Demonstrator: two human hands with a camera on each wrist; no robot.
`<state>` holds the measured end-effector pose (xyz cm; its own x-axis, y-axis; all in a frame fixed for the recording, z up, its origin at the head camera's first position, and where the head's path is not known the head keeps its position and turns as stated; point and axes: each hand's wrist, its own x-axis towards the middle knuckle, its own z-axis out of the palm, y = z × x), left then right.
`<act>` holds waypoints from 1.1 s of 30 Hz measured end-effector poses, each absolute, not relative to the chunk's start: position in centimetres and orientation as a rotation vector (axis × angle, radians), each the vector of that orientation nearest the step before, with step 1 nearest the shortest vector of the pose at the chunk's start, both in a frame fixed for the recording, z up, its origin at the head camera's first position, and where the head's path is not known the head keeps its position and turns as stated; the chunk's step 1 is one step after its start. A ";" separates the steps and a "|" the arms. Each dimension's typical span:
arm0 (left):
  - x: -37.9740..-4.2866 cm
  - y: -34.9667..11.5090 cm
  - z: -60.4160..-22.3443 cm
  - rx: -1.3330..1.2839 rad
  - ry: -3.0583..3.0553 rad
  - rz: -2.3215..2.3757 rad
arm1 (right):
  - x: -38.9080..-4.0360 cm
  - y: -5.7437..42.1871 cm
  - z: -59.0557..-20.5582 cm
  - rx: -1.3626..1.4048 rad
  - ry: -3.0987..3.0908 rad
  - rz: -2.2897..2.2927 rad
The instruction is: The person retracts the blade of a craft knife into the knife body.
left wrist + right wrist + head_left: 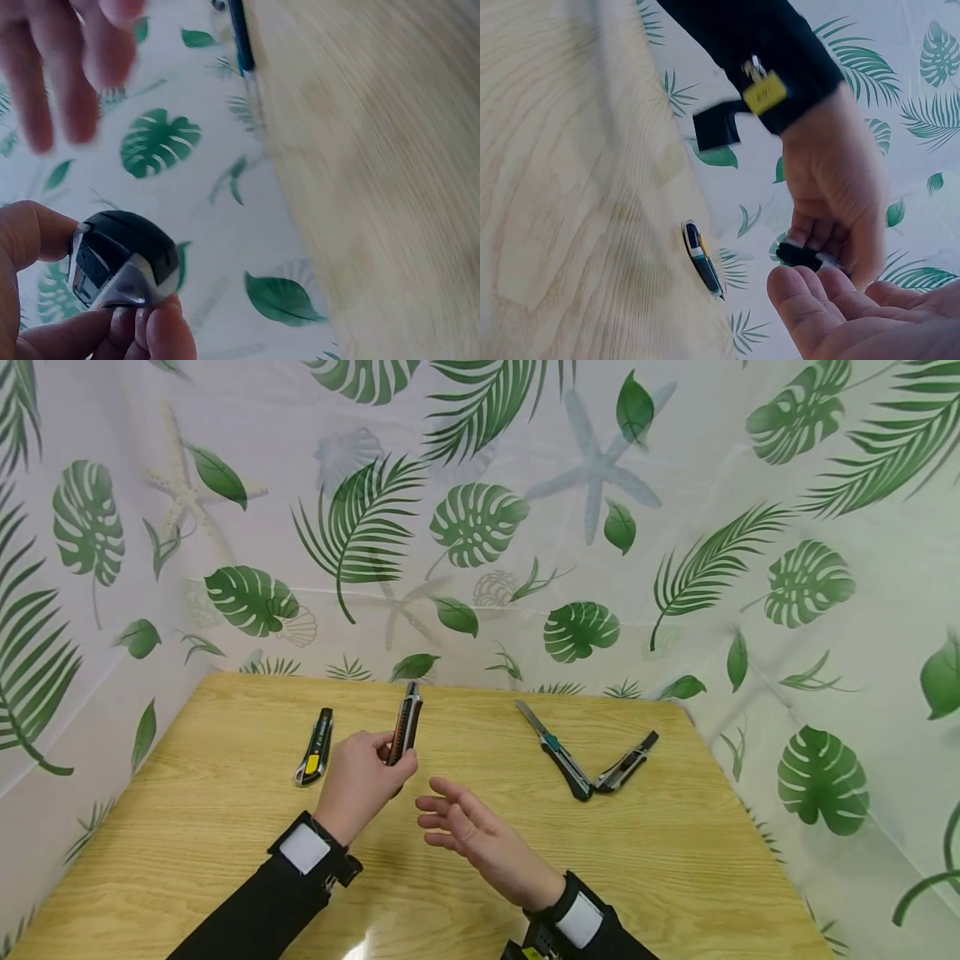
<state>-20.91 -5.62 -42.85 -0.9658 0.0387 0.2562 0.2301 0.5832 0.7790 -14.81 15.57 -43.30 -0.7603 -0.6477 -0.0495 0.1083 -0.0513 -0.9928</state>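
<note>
My left hand [362,779] grips a black and silver utility knife [407,722] with an orange-red strip, held upright above the table. The knife's rounded rear end [124,259] faces the camera in the left wrist view, between thumb and fingers. Just to the right, my right hand [483,843] holds nothing; its fingers are spread, fairly straight, and point toward the left hand. A small gap separates the two hands in the head view. In the right wrist view the right hand's fingers [802,307] partly cover the held knife [799,255].
A black utility knife with a yellow patch [315,750] lies left of the left hand. Farther right lie a utility knife with a teal slider and its blade out [557,752], and a smaller grey-black one [627,763] close against its handle. Leaf-printed sheeting [480,635] borders the wooden table [675,860].
</note>
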 end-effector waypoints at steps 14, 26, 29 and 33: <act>-29.4 -6.9 -46.9 0.036 -2.903 -0.972 | -14.3 16.0 -44.1 -0.582 1.738 -1.831; -31.5 -7.1 -49.9 0.115 -3.052 -0.769 | -14.3 16.1 -44.6 -0.588 1.726 -1.826; -31.7 -7.0 -50.0 0.110 -3.051 -0.758 | -14.3 16.1 -44.6 -0.585 1.727 -1.827; -31.6 -6.8 -49.8 0.113 -3.058 -0.767 | -14.4 16.1 -44.7 -0.582 1.728 -1.829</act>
<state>-31.61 -6.84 -49.77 -0.9973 -0.0665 -0.0299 -0.0728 0.8791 0.4711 -14.37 16.14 -44.70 -0.7542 -0.6539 -0.0598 0.0970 -0.0208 -0.9951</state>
